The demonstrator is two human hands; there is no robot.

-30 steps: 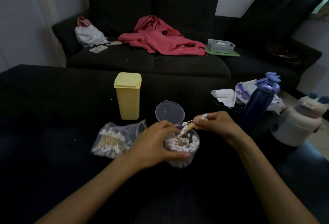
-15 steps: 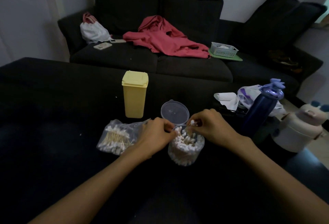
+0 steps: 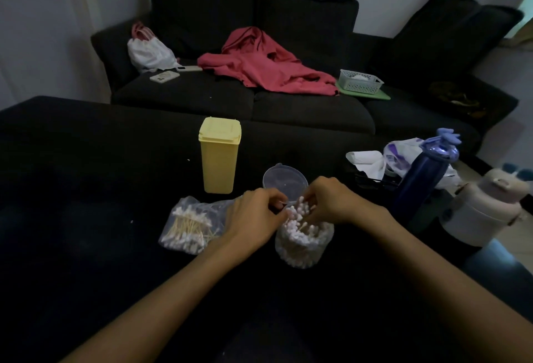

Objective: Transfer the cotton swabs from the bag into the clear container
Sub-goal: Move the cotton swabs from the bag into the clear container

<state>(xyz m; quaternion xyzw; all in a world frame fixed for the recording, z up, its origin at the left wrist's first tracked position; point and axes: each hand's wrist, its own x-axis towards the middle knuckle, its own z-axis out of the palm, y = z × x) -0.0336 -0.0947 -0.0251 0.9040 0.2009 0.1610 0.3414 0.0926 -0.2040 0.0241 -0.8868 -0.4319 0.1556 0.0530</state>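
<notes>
A clear container [image 3: 305, 250] stands on the dark table, packed with upright cotton swabs [image 3: 297, 220]. My right hand [image 3: 328, 204] hovers over its top, fingertips curled down and pinching swabs among the packed ones. My left hand [image 3: 255, 218] grips the container's upper left rim with curled fingers. A clear plastic bag [image 3: 189, 225] lies just left of my left hand, with several swabs still inside. The container's round clear lid [image 3: 284, 181] lies flat right behind it.
A yellow lidded box [image 3: 219, 155] stands behind the bag. At the right are a dark blue bottle [image 3: 421, 181], a white jug [image 3: 484, 207] and crumpled paper and plastic [image 3: 375, 158]. A dark sofa [image 3: 288, 114] behind the table holds a red garment, a phone, a white bag and a basket.
My right hand brought a small bunch of swabs down from above the rim into the container. My left hand slid from the container's side up to its rim. The camera moved closer.
</notes>
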